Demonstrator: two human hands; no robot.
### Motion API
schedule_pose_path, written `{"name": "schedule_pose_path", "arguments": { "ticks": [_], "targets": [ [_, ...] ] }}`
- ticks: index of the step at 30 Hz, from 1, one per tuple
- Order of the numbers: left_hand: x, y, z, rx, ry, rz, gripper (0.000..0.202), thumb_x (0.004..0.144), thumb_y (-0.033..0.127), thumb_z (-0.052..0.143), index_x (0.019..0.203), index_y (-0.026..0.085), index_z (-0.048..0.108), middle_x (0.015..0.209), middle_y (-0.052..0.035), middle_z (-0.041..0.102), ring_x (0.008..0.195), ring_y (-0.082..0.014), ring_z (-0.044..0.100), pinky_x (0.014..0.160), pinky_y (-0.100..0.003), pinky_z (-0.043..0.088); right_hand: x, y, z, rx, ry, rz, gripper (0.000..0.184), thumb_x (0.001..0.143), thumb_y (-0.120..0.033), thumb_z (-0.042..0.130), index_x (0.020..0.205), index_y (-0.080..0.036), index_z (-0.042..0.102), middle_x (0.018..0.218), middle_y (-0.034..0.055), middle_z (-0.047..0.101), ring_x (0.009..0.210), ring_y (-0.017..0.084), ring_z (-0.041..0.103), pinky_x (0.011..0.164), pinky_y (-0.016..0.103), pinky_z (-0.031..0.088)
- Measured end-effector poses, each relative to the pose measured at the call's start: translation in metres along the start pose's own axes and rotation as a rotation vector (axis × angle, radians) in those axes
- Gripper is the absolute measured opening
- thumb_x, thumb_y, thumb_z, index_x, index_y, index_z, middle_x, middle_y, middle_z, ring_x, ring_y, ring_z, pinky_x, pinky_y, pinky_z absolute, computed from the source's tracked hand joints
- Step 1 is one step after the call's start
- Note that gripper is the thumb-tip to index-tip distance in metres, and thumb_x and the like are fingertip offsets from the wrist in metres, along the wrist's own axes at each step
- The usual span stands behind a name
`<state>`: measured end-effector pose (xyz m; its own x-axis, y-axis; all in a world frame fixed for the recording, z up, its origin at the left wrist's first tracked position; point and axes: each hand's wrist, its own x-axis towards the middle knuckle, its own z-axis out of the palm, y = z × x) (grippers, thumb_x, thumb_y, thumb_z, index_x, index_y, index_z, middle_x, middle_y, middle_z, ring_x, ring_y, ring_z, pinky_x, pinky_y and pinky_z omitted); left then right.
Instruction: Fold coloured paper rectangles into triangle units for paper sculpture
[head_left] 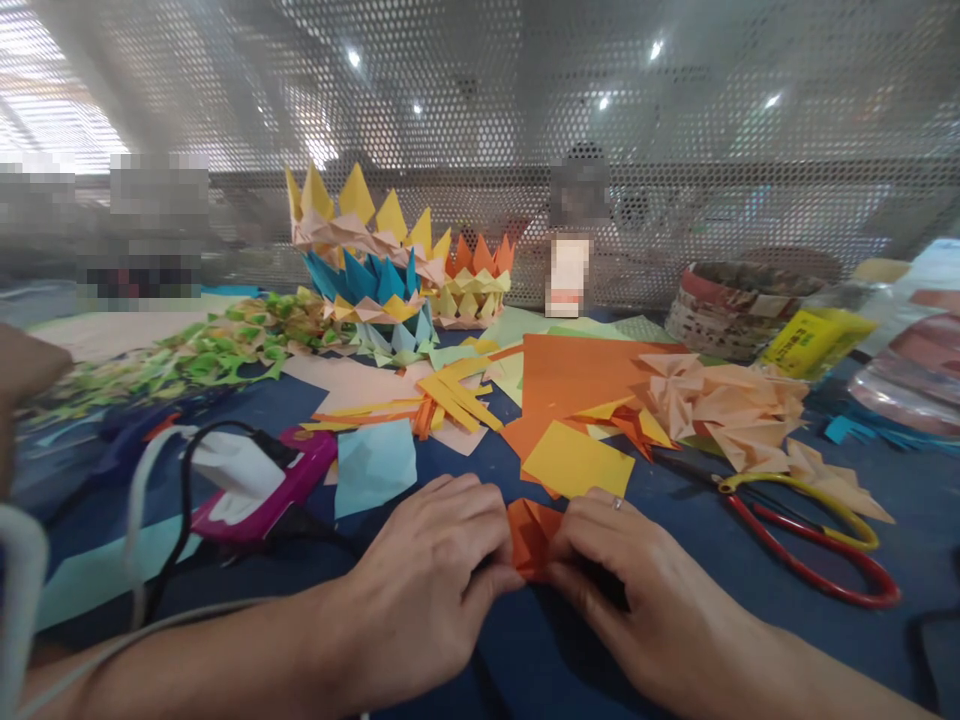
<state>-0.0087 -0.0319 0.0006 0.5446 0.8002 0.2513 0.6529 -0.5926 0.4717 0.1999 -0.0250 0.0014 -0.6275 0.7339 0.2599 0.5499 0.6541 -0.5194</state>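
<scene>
Between my two hands is a small orange piece of folded paper (531, 535), with creases showing on its face. My left hand (442, 560) pinches its left side between thumb and fingers. Its right side is gripped by my right hand (626, 570), which wears a ring. Just beyond my fingertips lies a yellow paper square (577, 460), partly over orange paper. A light blue paper piece (376, 466) rests past my left hand. Scissors (810, 540) with red and yellow handles lie to the right of my right hand.
A purple power strip (270, 490) with plugs and cables sits at left. Folded paper crowns (375, 260) stand at the back, near orange sheets (592, 370) and paper strips (450, 395). Peach folded pieces (727, 400), a woven basket (720, 310) and a plastic bottle (915, 370) are at right.
</scene>
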Motion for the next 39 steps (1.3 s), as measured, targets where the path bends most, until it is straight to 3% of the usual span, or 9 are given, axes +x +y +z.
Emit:
{"name": "schedule_pose_path", "arguments": {
  "ticks": [5, 15, 21, 27, 34, 39],
  "targets": [
    [0.0, 0.001, -0.003, 0.057, -0.043, 0.007, 0.013, 0.084, 0.01, 0.06, 0.075, 0.018, 0.053, 0.079, 0.0005, 0.056, 0.08, -0.0195, 0.05, 0.075, -0.035, 0.034, 0.001, 0.002, -0.002, -0.013, -0.022, 0.003, 0.021, 0.075, -0.01, 0.071, 0.072, -0.019, 0.052, 0.075, -0.0006, 0.058, 0.071, 0.016, 0.051, 0.065, 0.028, 0.038],
    [0.001, 0.003, -0.011, 0.199, -0.104, 0.064, 0.013, 0.079, 0.008, 0.058, 0.069, 0.016, 0.053, 0.074, -0.0016, 0.055, 0.072, -0.0197, 0.05, 0.066, -0.034, 0.035, 0.004, 0.007, 0.0, -0.023, -0.025, -0.003, 0.019, 0.088, -0.009, 0.057, 0.072, -0.019, 0.05, 0.073, -0.0005, 0.057, 0.068, 0.014, 0.05, 0.064, 0.027, 0.038],
    [0.004, 0.002, -0.015, 0.228, -0.133, 0.119, 0.012, 0.076, 0.007, 0.055, 0.069, 0.017, 0.051, 0.075, -0.0025, 0.056, 0.072, -0.02, 0.051, 0.066, -0.034, 0.038, 0.006, 0.006, 0.004, -0.069, -0.004, 0.005, 0.02, 0.088, -0.009, 0.053, 0.072, -0.019, 0.048, 0.072, -0.0011, 0.056, 0.066, 0.014, 0.049, 0.064, 0.026, 0.037],
    [0.002, 0.0, -0.016, 0.11, -0.116, 0.187, 0.028, 0.071, -0.006, 0.042, 0.081, 0.018, 0.054, 0.086, -0.0029, 0.059, 0.081, -0.0187, 0.053, 0.077, -0.03, 0.044, 0.006, 0.007, 0.007, -0.128, 0.027, -0.002, 0.022, 0.087, -0.011, 0.053, 0.068, -0.019, 0.044, 0.067, -0.001, 0.053, 0.061, 0.014, 0.046, 0.06, 0.026, 0.033],
    [-0.002, -0.003, -0.016, 0.063, -0.136, 0.219, 0.039, 0.077, -0.003, 0.042, 0.101, 0.023, 0.06, 0.097, 0.0003, 0.064, 0.087, -0.0162, 0.06, 0.077, -0.026, 0.048, 0.006, 0.006, 0.007, -0.123, 0.013, 0.011, 0.018, 0.086, -0.012, 0.052, 0.07, -0.019, 0.048, 0.07, 0.0008, 0.056, 0.064, 0.015, 0.048, 0.06, 0.027, 0.034],
    [-0.009, 0.004, -0.025, 0.212, -0.017, 0.359, 0.054, 0.069, -0.003, 0.038, 0.112, 0.022, 0.058, 0.108, -0.0005, 0.067, 0.098, -0.0148, 0.062, 0.089, -0.023, 0.046, 0.007, 0.005, 0.008, -0.129, 0.022, 0.013, 0.02, 0.084, -0.01, 0.053, 0.068, -0.019, 0.047, 0.067, 0.0, 0.054, 0.063, 0.015, 0.047, 0.06, 0.027, 0.033]
  ]
}}
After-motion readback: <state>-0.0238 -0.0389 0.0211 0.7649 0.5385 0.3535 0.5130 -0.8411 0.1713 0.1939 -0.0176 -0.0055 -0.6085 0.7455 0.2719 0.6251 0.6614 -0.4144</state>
